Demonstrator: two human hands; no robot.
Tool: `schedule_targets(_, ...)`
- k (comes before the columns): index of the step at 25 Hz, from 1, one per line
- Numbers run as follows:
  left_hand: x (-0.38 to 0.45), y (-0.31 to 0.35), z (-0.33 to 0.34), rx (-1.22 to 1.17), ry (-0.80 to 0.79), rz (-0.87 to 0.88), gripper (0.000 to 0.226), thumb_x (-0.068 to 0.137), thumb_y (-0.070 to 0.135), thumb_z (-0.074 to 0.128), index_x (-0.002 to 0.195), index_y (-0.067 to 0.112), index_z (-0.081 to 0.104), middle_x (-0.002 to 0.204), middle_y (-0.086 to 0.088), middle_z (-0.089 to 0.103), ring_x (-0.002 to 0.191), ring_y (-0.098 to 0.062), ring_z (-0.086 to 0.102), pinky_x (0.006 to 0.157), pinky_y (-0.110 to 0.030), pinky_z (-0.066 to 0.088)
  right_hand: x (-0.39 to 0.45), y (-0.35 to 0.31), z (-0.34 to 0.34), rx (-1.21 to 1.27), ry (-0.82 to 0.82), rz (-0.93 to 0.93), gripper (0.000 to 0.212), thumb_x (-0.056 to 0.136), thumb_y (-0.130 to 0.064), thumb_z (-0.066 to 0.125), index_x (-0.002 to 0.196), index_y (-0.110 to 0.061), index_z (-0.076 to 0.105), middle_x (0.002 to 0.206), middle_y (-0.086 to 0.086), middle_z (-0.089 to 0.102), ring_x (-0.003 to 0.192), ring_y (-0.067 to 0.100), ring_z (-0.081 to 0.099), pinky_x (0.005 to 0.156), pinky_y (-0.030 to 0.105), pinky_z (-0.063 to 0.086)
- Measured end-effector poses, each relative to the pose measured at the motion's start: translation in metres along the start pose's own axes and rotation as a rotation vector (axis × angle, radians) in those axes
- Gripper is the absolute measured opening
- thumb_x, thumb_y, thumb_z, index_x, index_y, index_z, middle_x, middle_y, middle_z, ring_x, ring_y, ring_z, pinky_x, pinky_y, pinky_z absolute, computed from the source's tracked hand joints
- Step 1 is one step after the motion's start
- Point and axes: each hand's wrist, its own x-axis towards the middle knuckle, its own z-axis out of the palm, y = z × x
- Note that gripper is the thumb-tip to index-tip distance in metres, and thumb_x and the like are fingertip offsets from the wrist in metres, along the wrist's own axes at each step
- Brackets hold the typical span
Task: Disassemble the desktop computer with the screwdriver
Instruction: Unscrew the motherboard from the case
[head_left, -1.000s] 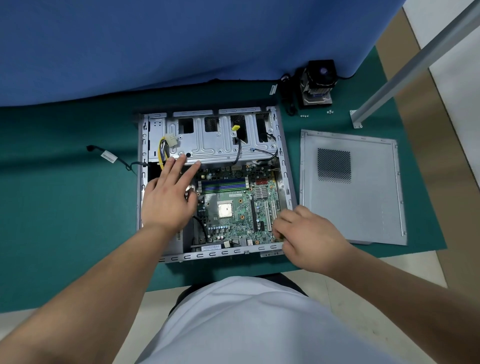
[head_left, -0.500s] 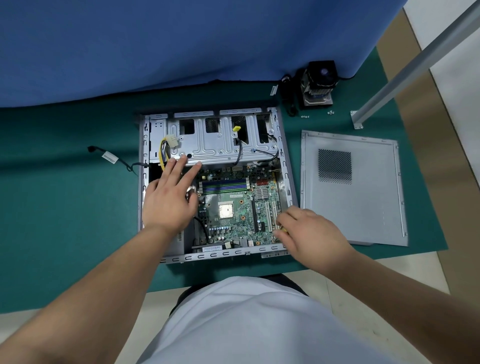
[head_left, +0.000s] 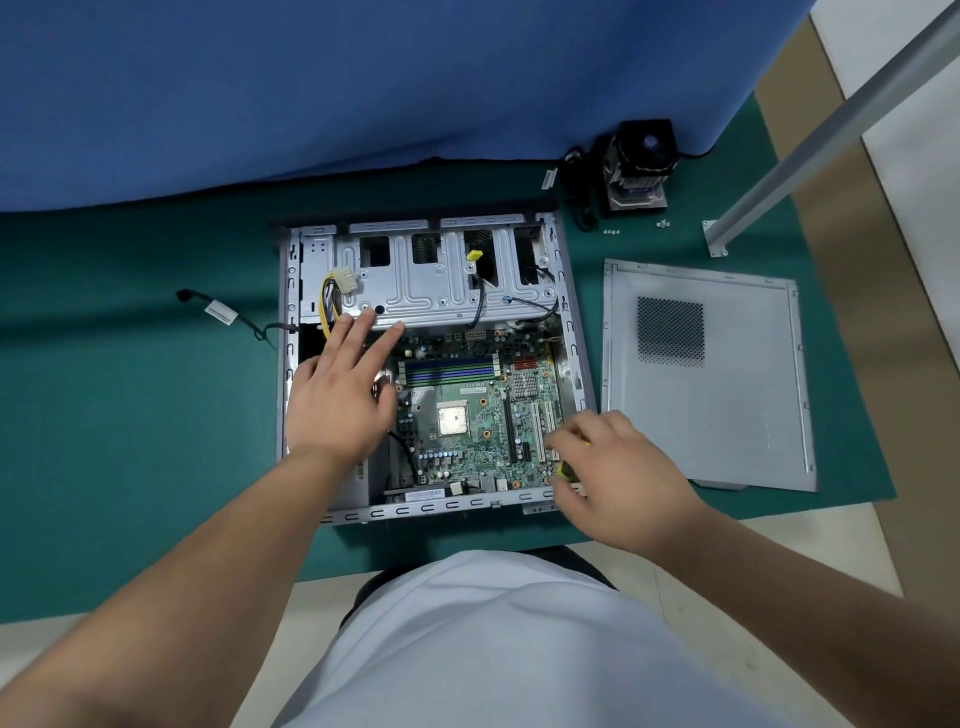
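I see the open grey metal desktop computer case (head_left: 574, 332) lying flat in the middle of the dark green table mat (head_left: 130, 415), with its green motherboard (head_left: 467, 415) exposed.

My left hand (head_left: 337, 395) lies flat and relaxed, with straight fingers, over the left part of the case; its fingertips touch the near edge of the silver metal drive cage (head_left: 426, 291). It has not moved since half a second ago.

My right hand (head_left: 618, 473) is curled around the screwdriver with the yellow-green handle (head_left: 565, 470), of which only a small piece shows between the fingers. The hand is at the near right corner of the case, above the white expansion slots. Against the earlier frame it is turned a little, and the handle colour, hidden then, now peeks out. The tip is hidden, so I cannot tell what it touches.

The flat grey metal side panel with a perforated vent (head_left: 706, 374) lies on the mat just right of the case. The black CPU cooler with a fan (head_left: 636, 161) stands at the far edge of the mat, with small loose screws (head_left: 612, 232) near it. A black cable with a white tag (head_left: 223, 314) lies left of the case.
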Motion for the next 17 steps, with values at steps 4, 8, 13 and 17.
schedule_targets(4, -0.0001, -0.0007, 0.0010, 0.003, -0.004, 0.000, 0.071, 0.095, 0.036, 0.051, 0.160, 0.044, 0.022, 0.171, 0.009, 0.018, 0.158, -0.017, 0.011, 0.114, -0.051, 0.034, -0.0015, -0.0013, 0.0006, 0.054, -0.043, -0.018, 0.029, 0.101, -0.021, 0.048, 0.129, -0.023, 0.054, 0.124, -0.004, 0.050, 0.111, 0.022, 0.048, 0.091, 0.036, 0.049)
schedule_targets(8, -0.0002, -0.0009, 0.0009, -0.002, -0.005, 0.004, 0.071, 0.094, 0.037, 0.049, 0.159, 0.043, 0.023, 0.171, 0.009, 0.018, 0.158, -0.017, 0.012, 0.114, -0.052, 0.034, -0.0048, -0.0024, -0.0017, 0.079, -0.062, -0.055, 0.021, 0.089, -0.006, 0.049, 0.098, -0.025, 0.050, 0.112, -0.009, 0.050, 0.107, 0.019, 0.040, 0.089, 0.032, 0.045)
schedule_targets(13, -0.0004, -0.0018, 0.0017, -0.008, -0.010, 0.003, 0.071, 0.095, 0.036, 0.050, 0.160, 0.044, 0.022, 0.171, 0.009, 0.018, 0.158, -0.017, 0.011, 0.114, -0.052, 0.034, -0.0040, -0.0039, -0.0031, 0.096, -0.009, -0.025, 0.023, 0.085, -0.003, 0.050, 0.098, -0.022, 0.054, 0.107, -0.009, 0.050, 0.101, 0.018, 0.038, 0.085, 0.029, 0.041)
schedule_targets(17, 0.0001, -0.0018, 0.0017, -0.008, -0.013, -0.003, 0.071, 0.095, 0.036, 0.051, 0.160, 0.044, 0.022, 0.171, 0.010, 0.017, 0.158, -0.016, 0.010, 0.115, -0.051, 0.034, -0.0026, -0.0028, -0.0062, 0.109, 0.005, -0.014, 0.025, 0.084, -0.003, 0.051, 0.095, -0.025, 0.051, 0.106, -0.010, 0.050, 0.099, 0.016, 0.037, 0.083, 0.030, 0.043)
